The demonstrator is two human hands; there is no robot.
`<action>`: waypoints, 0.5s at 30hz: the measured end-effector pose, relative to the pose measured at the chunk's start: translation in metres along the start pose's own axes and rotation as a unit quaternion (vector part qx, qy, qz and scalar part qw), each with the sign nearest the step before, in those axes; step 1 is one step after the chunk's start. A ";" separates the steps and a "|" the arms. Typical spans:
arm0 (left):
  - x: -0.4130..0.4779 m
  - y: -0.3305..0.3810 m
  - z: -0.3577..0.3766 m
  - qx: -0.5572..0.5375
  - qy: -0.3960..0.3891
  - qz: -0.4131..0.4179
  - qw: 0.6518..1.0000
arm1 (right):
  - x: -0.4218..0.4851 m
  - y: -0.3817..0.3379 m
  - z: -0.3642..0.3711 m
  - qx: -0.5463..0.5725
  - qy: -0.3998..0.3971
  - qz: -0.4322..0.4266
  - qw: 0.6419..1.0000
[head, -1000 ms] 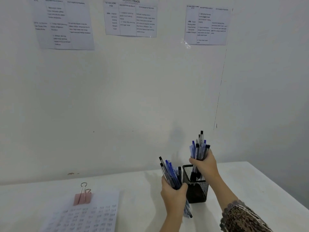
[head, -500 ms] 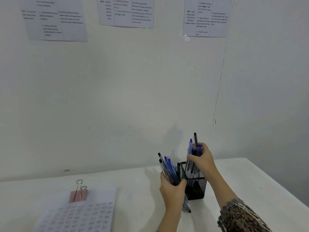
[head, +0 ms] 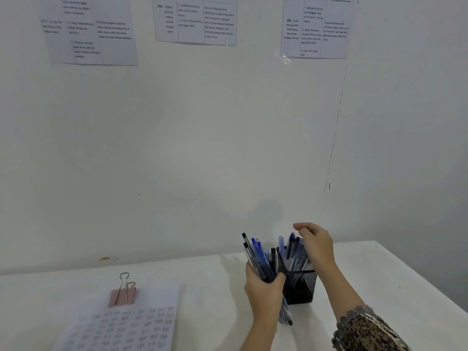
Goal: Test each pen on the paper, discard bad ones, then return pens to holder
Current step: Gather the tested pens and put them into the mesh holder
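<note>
A black mesh pen holder (head: pixel 302 287) stands on the white table (head: pixel 202 287) near the wall. Several blue and black pens (head: pixel 292 247) now stand inside it. My right hand (head: pixel 316 243) hovers just above and right of these pens, fingers loosely apart and holding nothing. My left hand (head: pixel 264 292) sits just left of the holder, closed around a bundle of several blue and black pens (head: pixel 255 254) that point up and to the left. The test paper (head: pixel 121 328), covered in pen marks, lies at the lower left.
A pink binder clip (head: pixel 122 295) clamps the top of the paper. The wall rises directly behind the table, with printed sheets (head: pixel 196 20) taped high up. The table's right edge (head: pixel 417 274) runs diagonally toward me.
My right hand lowered its bunch of pens into the holder and let go, then lifted slightly. My left hand kept its bundle beside the holder.
</note>
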State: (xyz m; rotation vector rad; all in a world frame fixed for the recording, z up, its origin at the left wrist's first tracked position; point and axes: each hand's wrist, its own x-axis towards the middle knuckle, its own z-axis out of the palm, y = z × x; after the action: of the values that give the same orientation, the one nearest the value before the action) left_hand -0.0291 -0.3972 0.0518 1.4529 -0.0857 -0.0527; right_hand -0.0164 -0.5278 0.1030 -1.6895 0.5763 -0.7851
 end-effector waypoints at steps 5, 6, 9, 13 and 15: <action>0.001 0.002 -0.001 -0.004 -0.002 -0.004 1.000 | 0.005 0.003 -0.019 0.107 -0.047 0.078 0.990; 0.001 0.001 -0.001 -0.002 -0.003 -0.006 1.000 | 0.002 0.008 -0.021 0.128 -0.042 0.084 0.987; 0.002 0.000 -0.001 0.002 -0.017 -0.019 1.000 | -0.016 0.025 -0.020 0.202 -0.033 0.124 0.971; 0.002 -0.002 0.000 0.003 -0.055 -0.033 0.998 | -0.036 0.033 -0.008 0.300 -0.055 0.216 0.927; 0.003 -0.001 -0.002 -0.002 -0.052 -0.033 0.998 | -0.038 0.033 -0.002 0.322 -0.046 0.222 0.919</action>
State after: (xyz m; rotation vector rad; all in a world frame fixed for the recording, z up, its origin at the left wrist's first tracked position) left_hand -0.0261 -0.3954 0.0504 1.4480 -0.1230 -0.1831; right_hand -0.0424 -0.5099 0.0636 -0.9323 0.5328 -0.4822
